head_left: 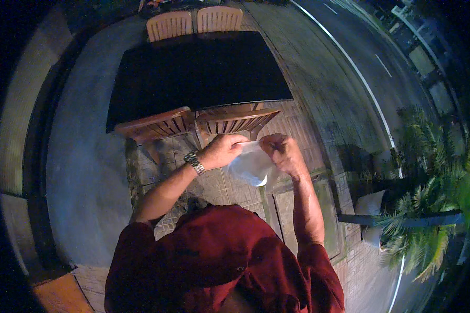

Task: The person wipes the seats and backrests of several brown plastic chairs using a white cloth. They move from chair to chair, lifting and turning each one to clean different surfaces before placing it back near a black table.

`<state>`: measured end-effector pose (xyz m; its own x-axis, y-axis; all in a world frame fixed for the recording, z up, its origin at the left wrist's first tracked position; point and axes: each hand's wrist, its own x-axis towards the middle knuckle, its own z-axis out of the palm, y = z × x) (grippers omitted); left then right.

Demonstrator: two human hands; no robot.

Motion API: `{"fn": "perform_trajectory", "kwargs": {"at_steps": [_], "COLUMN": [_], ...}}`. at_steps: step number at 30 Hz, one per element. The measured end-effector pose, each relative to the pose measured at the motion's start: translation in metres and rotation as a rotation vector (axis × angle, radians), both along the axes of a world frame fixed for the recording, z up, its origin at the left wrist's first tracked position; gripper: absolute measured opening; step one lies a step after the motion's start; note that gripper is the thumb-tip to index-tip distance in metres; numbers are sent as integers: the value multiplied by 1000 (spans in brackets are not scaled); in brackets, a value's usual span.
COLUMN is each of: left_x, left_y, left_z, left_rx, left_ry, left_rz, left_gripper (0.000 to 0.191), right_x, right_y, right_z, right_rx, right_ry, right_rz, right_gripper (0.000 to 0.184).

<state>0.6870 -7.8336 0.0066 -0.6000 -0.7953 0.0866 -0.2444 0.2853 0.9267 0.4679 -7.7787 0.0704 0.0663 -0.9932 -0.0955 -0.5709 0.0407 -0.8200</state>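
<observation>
A translucent plastic bag (pixel 250 164) hangs in front of my body, with something pale and bluish-white showing at its bottom; what that is I cannot tell. At the bag's upper left edge, my left hand (pixel 224 150) pinches the plastic between thumb and fingers. My right hand (pixel 280 152) grips the upper right edge, its fingers curled and slightly blurred. Both hands are in the air, just on my side of two wooden chairs. A metal-link bracelet or watch band (pixel 194 163) circles my left wrist.
Beyond my hands, a slatted wooden chair (pixel 156 125) and another chair (pixel 239 119) stand against a black table (pixel 203 70). Two chairs (pixel 196 24) are at its far side. To the right are a potted palm (pixel 423 203) and a road (pixel 360 51). Paving tiles (pixel 215 187) lie underfoot.
</observation>
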Motion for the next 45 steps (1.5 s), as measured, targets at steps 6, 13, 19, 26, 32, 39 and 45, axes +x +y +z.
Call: {"fn": "perform_trajectory", "kwargs": {"at_steps": [6,13,19,26,32,39,45], "left_x": [14,21,12,-9,-7,-5,-1], "left_y": [-20,-26,-21,-7,-3,-3,-14], "left_z": [-17,-10,-36,-54,-53,-55,-52], "left_rx": [-75,-125,-11,682,828,743,514], "left_ry": [-73,-161,-67,363,748,811,483], "left_rz": [44,339,322,339,410,383,371], "left_gripper": [26,35,32,17,31,34,24], "right_x": [-23,-52,-38,34,91,90,68], "right_y": [9,11,-21,-39,-7,4,-3], "right_z": [-16,-35,-34,-48,-79,-88,-87], "right_rx": [132,-55,-564,-827,-670,-742,-434], "right_ry": [-50,170,151,526,507,437,-77], "right_rz": [-51,-303,-653,-193,70,-36,-132], "right_gripper": [39,32,21,32,35,35,25]}}
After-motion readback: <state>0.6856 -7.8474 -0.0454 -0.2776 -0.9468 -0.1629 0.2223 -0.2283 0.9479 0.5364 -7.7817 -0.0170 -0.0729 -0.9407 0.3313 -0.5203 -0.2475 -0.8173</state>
